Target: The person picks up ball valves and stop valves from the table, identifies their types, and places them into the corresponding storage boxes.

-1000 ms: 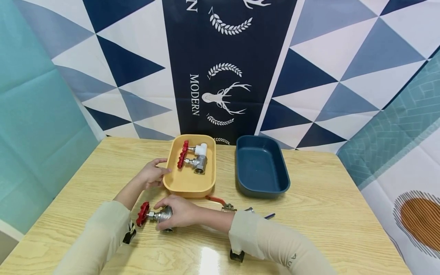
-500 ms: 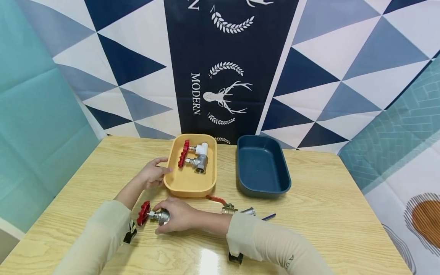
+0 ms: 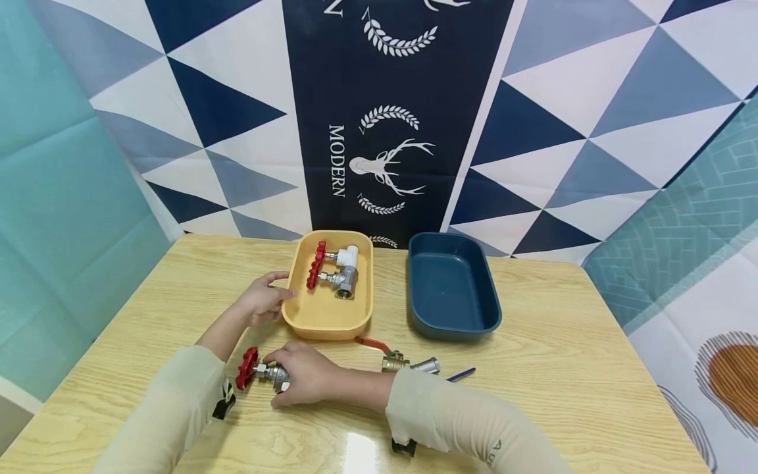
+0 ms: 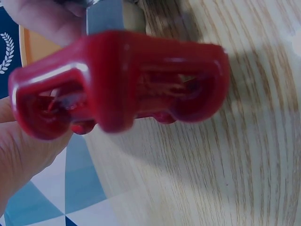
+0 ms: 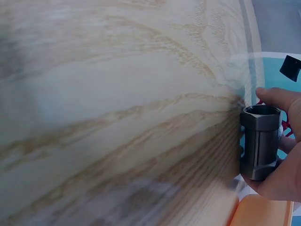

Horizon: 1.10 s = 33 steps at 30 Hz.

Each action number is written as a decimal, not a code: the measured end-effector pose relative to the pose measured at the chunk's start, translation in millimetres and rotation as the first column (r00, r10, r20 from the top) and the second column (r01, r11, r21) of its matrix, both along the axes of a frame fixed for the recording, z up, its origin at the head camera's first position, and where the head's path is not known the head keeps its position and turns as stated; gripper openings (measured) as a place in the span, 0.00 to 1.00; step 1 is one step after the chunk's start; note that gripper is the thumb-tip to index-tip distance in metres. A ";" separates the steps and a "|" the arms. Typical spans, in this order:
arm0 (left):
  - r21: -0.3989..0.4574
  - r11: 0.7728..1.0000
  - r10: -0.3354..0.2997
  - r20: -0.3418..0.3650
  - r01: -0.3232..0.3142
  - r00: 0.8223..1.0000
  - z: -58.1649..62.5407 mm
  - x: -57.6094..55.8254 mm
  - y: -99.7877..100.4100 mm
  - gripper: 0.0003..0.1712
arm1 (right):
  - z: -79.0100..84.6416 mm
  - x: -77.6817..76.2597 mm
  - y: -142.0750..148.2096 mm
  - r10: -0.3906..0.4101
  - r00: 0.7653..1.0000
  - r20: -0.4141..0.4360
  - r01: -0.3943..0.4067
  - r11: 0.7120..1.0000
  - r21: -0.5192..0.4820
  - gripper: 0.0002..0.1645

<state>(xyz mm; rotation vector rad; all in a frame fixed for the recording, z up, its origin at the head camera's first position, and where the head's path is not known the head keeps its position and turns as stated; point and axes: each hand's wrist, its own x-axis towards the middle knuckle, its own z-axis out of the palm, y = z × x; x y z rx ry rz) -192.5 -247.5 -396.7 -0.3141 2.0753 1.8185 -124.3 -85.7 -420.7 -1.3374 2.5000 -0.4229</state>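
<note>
My right hand (image 3: 309, 373) grips the silver body of a gate valve (image 3: 278, 376), low over the table in front of the yellow tray. Its red handwheel (image 4: 115, 80) points left and looms large in the left wrist view. The open threaded end of the metal body (image 5: 260, 141) faces the right wrist camera, with fingers and thumb around it. My left hand (image 3: 263, 299) holds the left rim of the yellow tray (image 3: 322, 322), thumb over the edge. Inside that tray lie a white valve (image 3: 346, 256) and a silver valve (image 3: 345, 280), both with red handwheels.
A dark blue tray (image 3: 453, 327) stands to the right of the yellow one. Behind my right forearm lie a brass ball valve (image 3: 393, 362) with an orange-red lever, a silver fitting (image 3: 428, 365) and a thin blue rod-like thing (image 3: 462, 374). Patterned cloth backs the wooden table (image 3: 545, 368).
My right hand has shifted slightly over the gate valve's body, covering more of it. The forearm has dropped a little, showing more of the silver fitting. My left hand stays on the tray.
</note>
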 end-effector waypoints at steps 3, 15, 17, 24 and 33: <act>0.002 1.000 0.001 0.004 -0.001 1.000 0.4 -0.9 -0.3 0.36 | 0.2 0.4 -1.2 0.010 0.998 -0.058 -0.009 1.000 0.022 0.39; -0.004 1.000 0.019 0.020 -0.019 1.000 -2.3 -3.5 0.7 0.37 | -1.4 0.8 -3.0 0.006 0.997 -0.080 -0.005 1.000 0.010 0.35; -0.011 1.000 0.015 0.019 -0.015 1.000 -2.2 -3.4 0.2 0.37 | -1.7 0.7 -2.9 0.005 0.997 -0.079 -0.005 1.000 0.004 0.35; -0.011 1.000 0.020 0.018 -0.019 1.000 -4.9 -3.7 0.8 0.37 | -5.1 -1.6 -3.5 0.008 0.999 -0.038 -0.008 1.000 -0.015 0.35; -0.025 1.000 0.014 0.012 -0.013 1.000 -5.9 -3.2 0.7 0.37 | -5.6 -5.2 -1.7 -0.010 0.999 0.050 0.012 0.999 -0.036 0.35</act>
